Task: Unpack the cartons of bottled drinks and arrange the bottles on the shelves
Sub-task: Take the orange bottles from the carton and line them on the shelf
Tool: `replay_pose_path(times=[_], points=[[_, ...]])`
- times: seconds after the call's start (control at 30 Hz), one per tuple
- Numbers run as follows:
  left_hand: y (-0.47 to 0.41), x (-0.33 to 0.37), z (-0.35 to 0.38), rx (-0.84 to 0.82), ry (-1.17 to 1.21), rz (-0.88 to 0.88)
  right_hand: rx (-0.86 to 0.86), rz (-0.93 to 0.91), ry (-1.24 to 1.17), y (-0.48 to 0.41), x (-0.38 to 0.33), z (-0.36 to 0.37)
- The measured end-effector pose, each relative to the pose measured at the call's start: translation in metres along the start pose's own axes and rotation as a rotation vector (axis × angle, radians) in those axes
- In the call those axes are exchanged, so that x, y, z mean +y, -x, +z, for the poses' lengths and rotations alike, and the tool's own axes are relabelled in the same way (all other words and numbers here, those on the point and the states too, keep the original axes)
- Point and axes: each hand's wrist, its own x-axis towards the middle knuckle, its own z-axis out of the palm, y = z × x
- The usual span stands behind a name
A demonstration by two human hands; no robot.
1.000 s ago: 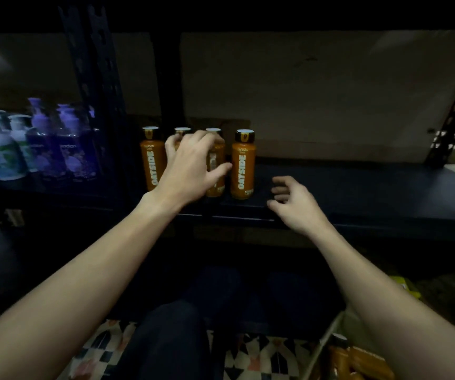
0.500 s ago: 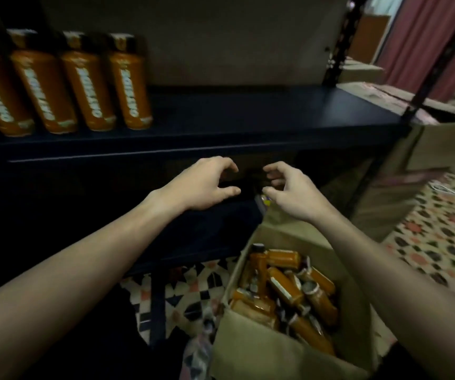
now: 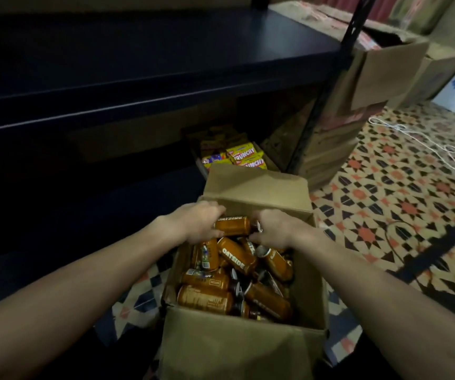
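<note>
An open brown carton [image 3: 237, 349] stands on the floor in front of me, holding several orange Oatside bottles [image 3: 234, 255] lying in a loose heap. Both my hands are inside its far end. My left hand [image 3: 197, 224] and my right hand [image 3: 273, 229] grip the two ends of one orange bottle [image 3: 232, 225] lying sideways on top of the heap. The dark blue shelf [image 3: 149, 53] above the carton is bare in this part.
A box of yellow Crunchy snack packs [image 3: 244, 156] sits on the lower shelf behind the carton. A black shelf post [image 3: 327, 86] rises at right, with stacked cartons [image 3: 379, 75] beyond it. A white cord [image 3: 418, 141] lies on the patterned tile floor [image 3: 401, 193].
My view dropped from the shelf with the standing bottles down to the carton. Both hands went from empty in front of the shelf edge into the carton and took hold of a bottle.
</note>
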Motion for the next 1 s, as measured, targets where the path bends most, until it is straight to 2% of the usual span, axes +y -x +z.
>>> replay_pose_path(times=[0.1,0.2,0.43,0.53,0.7,0.83,1.0], points=[[-0.017,-0.006,0.02,-0.054,-0.065,-0.013,-0.08,0.057,0.084,-0.02,0.01,0.023],[-0.031,-0.014,0.036,-0.118,-0.086,-0.023,-0.091,0.124,0.107,-0.039,0.014,0.025],[-0.056,-0.031,0.055,-0.127,-0.313,0.002,-0.126,0.192,-0.052,-0.075,0.021,0.029],[-0.061,-0.036,0.061,-0.149,-0.445,-0.014,-0.048,0.193,-0.147,-0.079,0.021,0.035],[-0.064,-0.033,0.063,-0.182,-0.454,-0.03,0.051,0.241,-0.317,-0.08,0.017,0.04],[-0.066,-0.033,0.05,-0.19,-0.355,-0.023,0.108,0.245,-0.438,-0.08,0.009,0.043],[-0.054,-0.032,0.034,-0.223,0.021,-0.09,0.122,0.118,-0.401,-0.074,0.003,0.028]])
